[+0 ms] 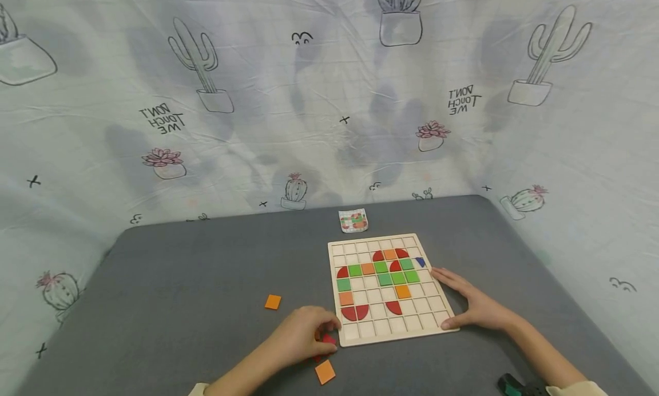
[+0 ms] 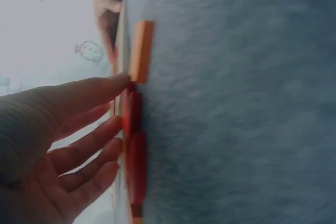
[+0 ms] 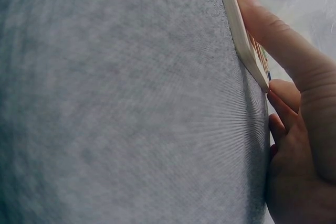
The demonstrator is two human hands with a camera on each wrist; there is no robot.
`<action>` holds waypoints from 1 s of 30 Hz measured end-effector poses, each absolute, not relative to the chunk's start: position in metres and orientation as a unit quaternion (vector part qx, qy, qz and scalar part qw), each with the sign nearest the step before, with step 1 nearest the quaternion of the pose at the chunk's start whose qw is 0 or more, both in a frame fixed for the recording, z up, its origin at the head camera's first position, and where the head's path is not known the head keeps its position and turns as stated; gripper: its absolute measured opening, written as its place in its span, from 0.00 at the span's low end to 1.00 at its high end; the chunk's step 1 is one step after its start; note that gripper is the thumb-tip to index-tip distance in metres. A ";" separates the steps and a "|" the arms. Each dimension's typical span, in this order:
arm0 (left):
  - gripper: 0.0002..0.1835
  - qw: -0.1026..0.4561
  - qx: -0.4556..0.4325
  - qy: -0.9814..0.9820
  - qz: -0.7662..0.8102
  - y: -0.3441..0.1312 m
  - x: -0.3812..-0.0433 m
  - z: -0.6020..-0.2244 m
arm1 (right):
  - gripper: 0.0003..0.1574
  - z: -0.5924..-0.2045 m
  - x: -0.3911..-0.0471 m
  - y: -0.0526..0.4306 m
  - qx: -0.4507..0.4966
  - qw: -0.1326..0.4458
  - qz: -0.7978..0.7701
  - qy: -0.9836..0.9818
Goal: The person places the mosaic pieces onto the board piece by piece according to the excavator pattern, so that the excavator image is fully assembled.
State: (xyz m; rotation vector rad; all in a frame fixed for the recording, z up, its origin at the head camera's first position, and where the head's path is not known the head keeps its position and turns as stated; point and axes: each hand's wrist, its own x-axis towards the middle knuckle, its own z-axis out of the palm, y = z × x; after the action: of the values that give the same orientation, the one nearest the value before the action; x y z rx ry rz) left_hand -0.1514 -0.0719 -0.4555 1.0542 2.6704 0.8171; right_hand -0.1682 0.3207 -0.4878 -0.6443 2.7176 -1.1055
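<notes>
A square wooden grid board (image 1: 369,331) lies on the grey surface, with red quarter-circle, green, orange and blue pieces in some cells. Beside its left edge, my left hand (image 1: 301,334) hovers low with bent, spread fingers around several red pieces (image 1: 329,341). In the left wrist view, the thumb of that hand (image 2: 79,145) is near an orange tile (image 2: 142,51) and the red pieces (image 2: 137,166); contact is hard to tell. My right hand (image 1: 479,307) rests on the board's right side, thumb on the near corner and long fingers along the edge.
An orange square tile (image 1: 325,372) lies nearest the front, and another orange tile (image 1: 273,302) lies further left. A small pattern card (image 1: 353,220) lies beyond the board. At the front right is a dark device (image 1: 511,384). Patterned cloth (image 1: 288,98) hangs around the table.
</notes>
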 end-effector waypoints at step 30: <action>0.13 -0.007 0.263 0.913 0.311 -0.088 -0.217 -0.465 | 0.61 -0.479 -0.166 0.318 -0.211 0.084 -0.386 0.894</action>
State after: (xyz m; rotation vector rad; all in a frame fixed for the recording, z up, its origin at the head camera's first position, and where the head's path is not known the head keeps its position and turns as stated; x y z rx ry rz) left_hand -0.2171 -0.0878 -0.4645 0.8298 2.8820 0.9818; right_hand -0.1660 0.3181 -0.4790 -0.6309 2.6679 -1.1515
